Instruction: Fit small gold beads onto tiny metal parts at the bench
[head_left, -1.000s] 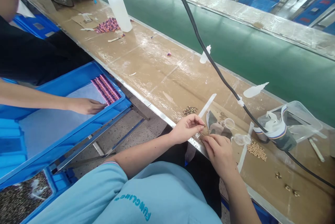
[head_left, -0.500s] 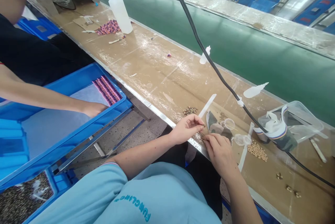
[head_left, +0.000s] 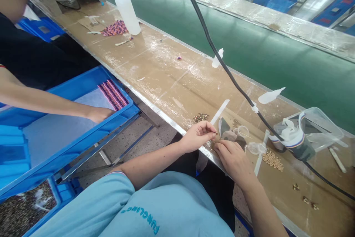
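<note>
**Itemised count at the workbench (head_left: 155, 70)**

Squeeze bottles, three: one large bottle (head_left: 128, 15), far left; one small upright bottle (head_left: 217, 60), far centre; one small lying bottle (head_left: 269, 97), far right.

Heaps, three: pink-and-purple pieces (head_left: 115, 28), far left; dark metal pieces (head_left: 201, 118), near centre; tan beads (head_left: 273, 160), near right. Pieces within heaps too small to count.

Loose metal fittings (head_left: 306, 200), near right: three.

Clear plastic tub (head_left: 328, 122), right: one.

Large blue bin (head_left: 80, 87), left: one.

Hands, three: wearer's left hand (head_left: 198, 136) and right hand (head_left: 234, 159); co-worker's hand (head_left: 101, 114), left.

Small piece (head_left: 216, 132) in wearer's left hand: one.
</note>
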Motion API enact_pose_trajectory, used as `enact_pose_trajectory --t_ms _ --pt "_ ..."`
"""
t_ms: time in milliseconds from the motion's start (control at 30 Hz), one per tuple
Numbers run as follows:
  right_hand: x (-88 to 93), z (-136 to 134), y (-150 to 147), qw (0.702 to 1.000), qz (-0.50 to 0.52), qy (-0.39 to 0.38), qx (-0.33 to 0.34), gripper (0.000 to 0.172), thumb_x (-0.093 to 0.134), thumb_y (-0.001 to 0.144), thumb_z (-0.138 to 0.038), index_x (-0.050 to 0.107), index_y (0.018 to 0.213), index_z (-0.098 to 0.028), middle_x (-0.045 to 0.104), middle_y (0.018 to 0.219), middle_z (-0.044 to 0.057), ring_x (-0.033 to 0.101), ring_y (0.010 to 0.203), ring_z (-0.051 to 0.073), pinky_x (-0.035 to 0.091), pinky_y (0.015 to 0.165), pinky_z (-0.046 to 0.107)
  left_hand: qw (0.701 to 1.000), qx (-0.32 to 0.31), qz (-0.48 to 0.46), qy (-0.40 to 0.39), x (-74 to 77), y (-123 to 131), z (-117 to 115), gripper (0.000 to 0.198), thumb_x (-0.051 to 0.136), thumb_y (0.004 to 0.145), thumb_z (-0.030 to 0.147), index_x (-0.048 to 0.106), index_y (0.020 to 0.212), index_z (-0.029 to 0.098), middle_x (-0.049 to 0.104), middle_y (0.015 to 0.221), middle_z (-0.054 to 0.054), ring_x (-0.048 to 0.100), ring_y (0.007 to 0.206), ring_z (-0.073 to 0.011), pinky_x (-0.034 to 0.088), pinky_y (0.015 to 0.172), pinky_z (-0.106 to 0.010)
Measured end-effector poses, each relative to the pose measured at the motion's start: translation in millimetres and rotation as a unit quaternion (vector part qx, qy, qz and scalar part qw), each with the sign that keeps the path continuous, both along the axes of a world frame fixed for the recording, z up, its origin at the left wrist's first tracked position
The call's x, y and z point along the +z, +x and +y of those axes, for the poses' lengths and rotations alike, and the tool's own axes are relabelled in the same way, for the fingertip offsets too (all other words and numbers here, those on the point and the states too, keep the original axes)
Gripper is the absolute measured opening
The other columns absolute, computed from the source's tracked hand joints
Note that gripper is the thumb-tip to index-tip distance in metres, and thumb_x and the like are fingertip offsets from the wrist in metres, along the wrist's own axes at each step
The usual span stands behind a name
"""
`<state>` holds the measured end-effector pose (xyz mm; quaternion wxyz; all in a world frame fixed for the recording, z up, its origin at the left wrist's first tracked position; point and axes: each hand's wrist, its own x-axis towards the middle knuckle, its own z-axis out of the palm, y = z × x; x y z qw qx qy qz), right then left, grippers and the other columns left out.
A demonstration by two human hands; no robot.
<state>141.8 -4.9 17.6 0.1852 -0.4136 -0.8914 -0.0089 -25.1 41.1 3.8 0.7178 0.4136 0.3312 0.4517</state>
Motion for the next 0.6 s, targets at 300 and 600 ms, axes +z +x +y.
enact_pose_trajectory --t_ms 300,600 --pt "-4.8 -4.0 -3.6 0.995 0.069 -0.028 -0.063 0.022 0.039 0.096 -0.022 0.056 0.082 -0.018 0.06 0.085 0.006 0.053 0.076 0.016 0.04 0.071 0.027 1.0 0.009 -0.005 -0.009 1.1 0.3 -0.3 0.017 0.07 0.073 0.021 0.055 0.078 0.014 0.059 0.068 0.002 0.06 0.066 -0.0084 0.047 0.067 -0.023" --pt "-5.0 -4.2 0.1 0.999 0.035 -0.007 -0.021 0.017 0.043 0.095 -0.02 0.058 0.089 -0.017 0.062 0.088 0.005 0.055 0.079 0.015 0.038 0.072 0.027 1.0 0.012 -0.012 -0.018 2.6 1.5 -1.1 0.02 0.072 0.071 0.023 0.055 0.077 0.014 0.061 0.068 0.002 0.061 0.066 -0.0087 0.047 0.066 -0.022"
